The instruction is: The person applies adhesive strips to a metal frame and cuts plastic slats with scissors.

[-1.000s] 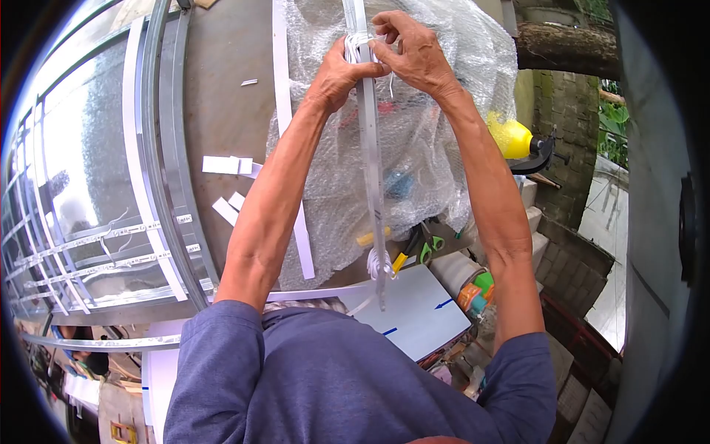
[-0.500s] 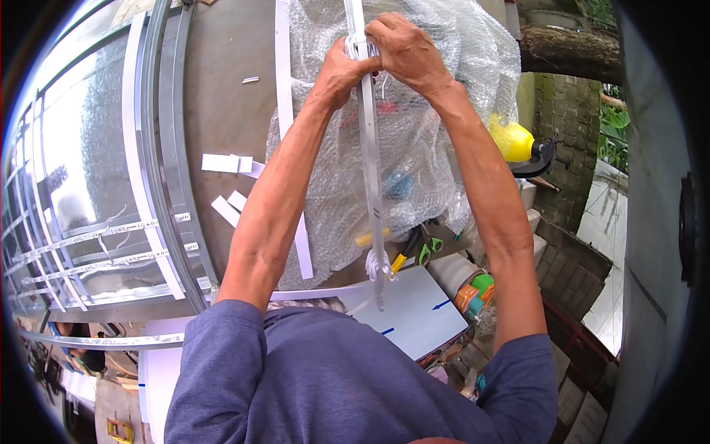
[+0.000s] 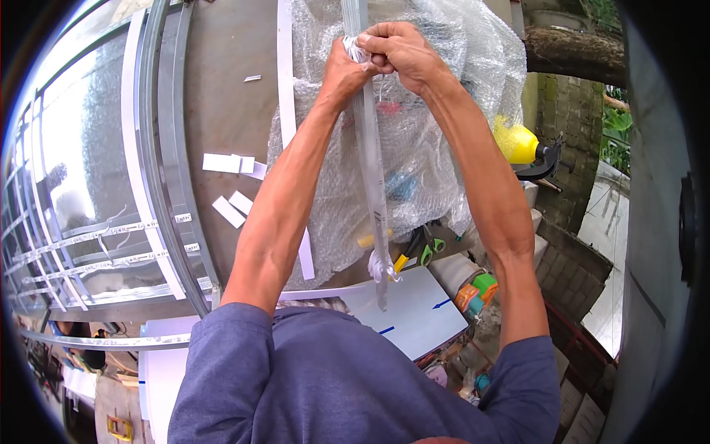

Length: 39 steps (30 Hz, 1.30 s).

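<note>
A long bundle of thin metal strips [image 3: 370, 155] runs lengthwise in front of me. Near its far end, a white tie [image 3: 356, 52] of string or thin strip is wrapped round it. My left hand [image 3: 346, 72] is closed around the bundle at this tie, thumb up along its left side. From the right, my right hand [image 3: 405, 55] pinches at the same tie, its fingertips touching the wrapping. A second white tie [image 3: 381, 266] with loose loops circles the bundle at the near end, close to my shirt.
Bubble wrap [image 3: 318, 192] lies under the bundle. Green-handled scissors [image 3: 432, 250] and a yellow-handled tool [image 3: 401, 262] lie near a pale blue-white board [image 3: 414, 300]. A yellow object [image 3: 523, 144] sits by a black clamp [image 3: 547, 159] at right. Metal frames [image 3: 155, 148] stand left; white offcuts [image 3: 229, 163] lie beside them.
My right hand has shifted slightly down, its fingers now pinched at the far tie instead of arched over it. The bundle has turned a little, showing a broader face.
</note>
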{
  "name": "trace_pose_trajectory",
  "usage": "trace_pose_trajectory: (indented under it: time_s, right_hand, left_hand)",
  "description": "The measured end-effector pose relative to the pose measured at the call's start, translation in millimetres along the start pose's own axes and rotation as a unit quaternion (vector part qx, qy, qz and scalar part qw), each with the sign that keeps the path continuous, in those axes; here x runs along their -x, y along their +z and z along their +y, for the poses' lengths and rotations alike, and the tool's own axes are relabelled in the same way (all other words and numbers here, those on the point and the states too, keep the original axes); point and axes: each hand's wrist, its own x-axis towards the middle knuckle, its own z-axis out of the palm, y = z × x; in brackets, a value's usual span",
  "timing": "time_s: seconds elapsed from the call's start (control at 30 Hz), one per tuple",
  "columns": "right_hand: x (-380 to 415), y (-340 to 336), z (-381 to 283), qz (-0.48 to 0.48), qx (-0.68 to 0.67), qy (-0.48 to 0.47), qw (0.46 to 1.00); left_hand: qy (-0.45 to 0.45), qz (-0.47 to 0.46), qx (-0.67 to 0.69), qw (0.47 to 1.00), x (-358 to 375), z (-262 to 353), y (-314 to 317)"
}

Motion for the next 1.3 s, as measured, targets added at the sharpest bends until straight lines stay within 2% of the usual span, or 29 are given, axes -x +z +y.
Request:
trace_pose_trajectory:
  time_s: [0.03,0.1,0.13,0.2,0.23,0.3,0.33,0.37,0.4,0.47,0.5,0.6,0.7,0.73,0.8,0.9,0.93,1.03,1.07,1.13,1.17,1.2,1.23,1.3]
  right_hand:
    - [-2,6,-2,0.023,0.053,-0.013,0.998]
    - [3,33,-13,0.071,0.158,-0.033,0.984]
    - [1,36,-14,0.015,0.171,-0.085,0.982]
    - [1,48,-21,0.078,0.366,-0.198,0.906]
    - [12,49,-24,0.135,0.399,-0.243,0.874]
    - [32,50,-30,0.263,0.458,-0.31,0.791]
    - [37,43,-19,0.329,0.468,-0.298,0.764]
    - [40,38,-4,0.392,0.475,-0.284,0.734]
    - [42,34,14,0.352,0.413,-0.246,0.803]
    - [39,33,41,0.286,0.363,-0.19,0.866]
    - [35,31,51,0.252,0.336,-0.163,0.893]
    - [34,30,54,0.221,0.283,-0.132,0.924]
    - [33,30,54,0.228,0.277,-0.097,0.928]
    - [31,30,54,0.238,0.282,-0.087,0.925]
    - [31,26,57,0.248,0.262,-0.106,0.927]
    - [30,18,63,0.251,0.188,-0.088,0.945]
    - [27,15,66,0.251,0.156,-0.075,0.952]
    - [20,9,79,0.26,0.13,-0.088,0.953]
    - [18,0,84,0.246,0.11,-0.097,0.958]
    - [19,-25,92,0.22,0.07,-0.112,0.966]
    - [26,-30,88,0.193,-0.01,-0.092,0.977]
    - [35,-32,80,0.163,-0.09,-0.069,0.98]
    - [39,-33,75,0.131,-0.169,-0.047,0.976]
    - [35,-38,80,0.123,-0.157,-0.068,0.978]
  left_hand:
    - [-0.003,0.0,-0.018,1.0,-3,-1,0]
    - [-0.02,-0.011,0.033,0.999,1,-6,-4]
    - [-0.03,-0.02,0.057,0.998,3,-8,-5]
    - [0.055,-0.034,-0.007,0.998,4,-9,-6]
    - [0.097,-0.04,-0.039,0.994,6,-10,-6]
    - [-0.013,-0.052,0.161,0.986,13,23,5]
    - [-0.067,-0.056,0.258,0.962,14,37,7]
    - [-0.086,-0.055,0.266,0.959,10,31,2]
    - [-0.106,-0.056,0.274,0.954,3,16,-6]
    - [-0.118,-0.074,0.269,0.953,4,12,-12]
    - [-0.111,-0.058,0.269,0.955,6,17,-8]
    - [-0.102,-0.019,0.267,0.958,8,15,-10]
    - [-0.125,0.025,0.214,0.968,6,12,-11]
    - [-0.106,0.016,0.087,0.99,2,14,-17]
    - [-0.062,-0.003,-0.166,0.984,-4,23,-30]
    - [-0.063,0.008,-0.242,0.968,-5,53,-26]
    - [-0.042,0.043,-0.189,0.98,3,63,-22]
    - [-0.062,0.104,-0.144,0.982,5,59,-33]
    - [-0.069,0.166,-0.13,0.975,6,61,-41]
    - [-0.082,0.185,-0.129,0.971,1,57,-74]
    - [-0.089,0.195,-0.129,0.968,1,54,-83]
    - [-0.066,0.21,-0.195,0.956,7,66,-77]
    - [0.045,0.226,-0.284,0.931,3,57,-81]
    - [0.266,0.237,-0.44,0.824,-12,35,-81]
